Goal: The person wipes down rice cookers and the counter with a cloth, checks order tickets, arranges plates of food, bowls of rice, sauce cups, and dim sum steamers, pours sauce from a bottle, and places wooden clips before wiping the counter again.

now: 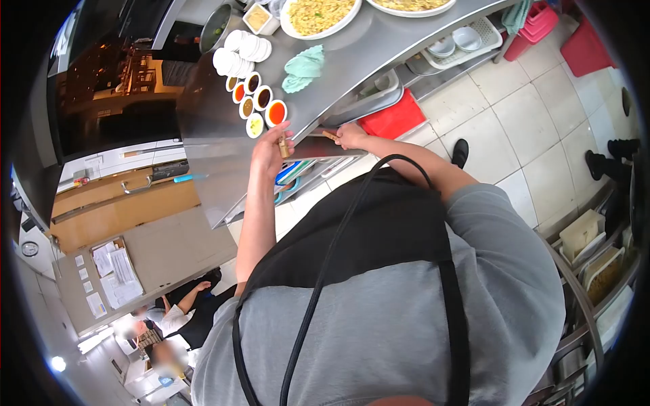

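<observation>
My left hand (269, 150) is at the steel counter's edge, fingers closed around a small tan, wood-like piece (284, 147). My right hand (350, 136) is lower and to the right, closed on a similar brown piece (330, 136). I cannot tell whether the two pieces belong to one object. Just past my left hand stand small white cups of sauce: a red-orange one (275, 114), a dark one (263, 98) and a yellow-green one (254, 126) among several. Behind these are stacked white cups (242, 53).
Two large plates of yellow food (321, 15) and a green cloth (302, 70) lie on the steel counter (338, 61). A red tray (396, 116) and a white basket (474, 44) sit below. Red bins (586, 51) stand on the tiles. Other people are at lower left and right.
</observation>
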The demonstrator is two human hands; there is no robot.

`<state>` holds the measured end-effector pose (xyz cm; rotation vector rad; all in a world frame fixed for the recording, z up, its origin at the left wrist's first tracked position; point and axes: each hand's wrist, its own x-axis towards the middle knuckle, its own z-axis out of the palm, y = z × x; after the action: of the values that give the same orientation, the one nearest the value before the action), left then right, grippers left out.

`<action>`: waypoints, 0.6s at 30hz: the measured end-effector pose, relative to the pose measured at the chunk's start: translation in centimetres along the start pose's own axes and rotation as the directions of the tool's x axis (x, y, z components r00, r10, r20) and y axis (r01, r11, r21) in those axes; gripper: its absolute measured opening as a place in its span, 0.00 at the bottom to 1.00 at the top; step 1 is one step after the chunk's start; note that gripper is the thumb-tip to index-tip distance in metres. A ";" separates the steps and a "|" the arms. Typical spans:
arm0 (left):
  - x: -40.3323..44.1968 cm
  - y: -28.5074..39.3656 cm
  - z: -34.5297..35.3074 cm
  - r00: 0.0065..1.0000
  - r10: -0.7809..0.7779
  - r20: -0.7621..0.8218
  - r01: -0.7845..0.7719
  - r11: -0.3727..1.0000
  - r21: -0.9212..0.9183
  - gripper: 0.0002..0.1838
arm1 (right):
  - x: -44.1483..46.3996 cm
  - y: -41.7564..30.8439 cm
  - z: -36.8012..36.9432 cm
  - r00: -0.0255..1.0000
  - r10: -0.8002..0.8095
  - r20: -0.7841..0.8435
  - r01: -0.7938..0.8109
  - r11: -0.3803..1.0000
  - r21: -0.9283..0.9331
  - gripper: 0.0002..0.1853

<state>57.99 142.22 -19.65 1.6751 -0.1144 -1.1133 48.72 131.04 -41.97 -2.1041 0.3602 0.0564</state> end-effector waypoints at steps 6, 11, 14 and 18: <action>-0.6 -0.3 -1.2 0.994 0.107 -0.034 -0.110 0.989 -0.099 0.18 | 5.1 -2.2 2.0 0.992 0.124 0.002 -0.114 0.904 0.411 0.09; -1.6 -1.1 -3.2 0.992 0.114 -0.061 -0.120 0.988 -0.102 0.17 | 5.1 0.4 4.5 0.988 -0.015 -0.154 0.096 0.842 0.531 0.09; -1.0 -1.8 -4.2 0.993 0.111 -0.032 -0.114 0.981 -0.154 0.17 | 6.2 0.8 5.1 0.975 -0.014 -0.221 0.104 0.910 0.401 0.09; -0.5 -1.8 -3.9 0.994 0.105 -0.034 -0.110 0.974 -0.197 0.17 | 8.4 1.9 6.3 0.979 0.070 -0.193 0.007 0.928 0.373 0.12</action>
<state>59.68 146.04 -20.77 1.4855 -0.0757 -0.9901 56.84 133.44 -48.41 -1.7296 0.4873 -0.1971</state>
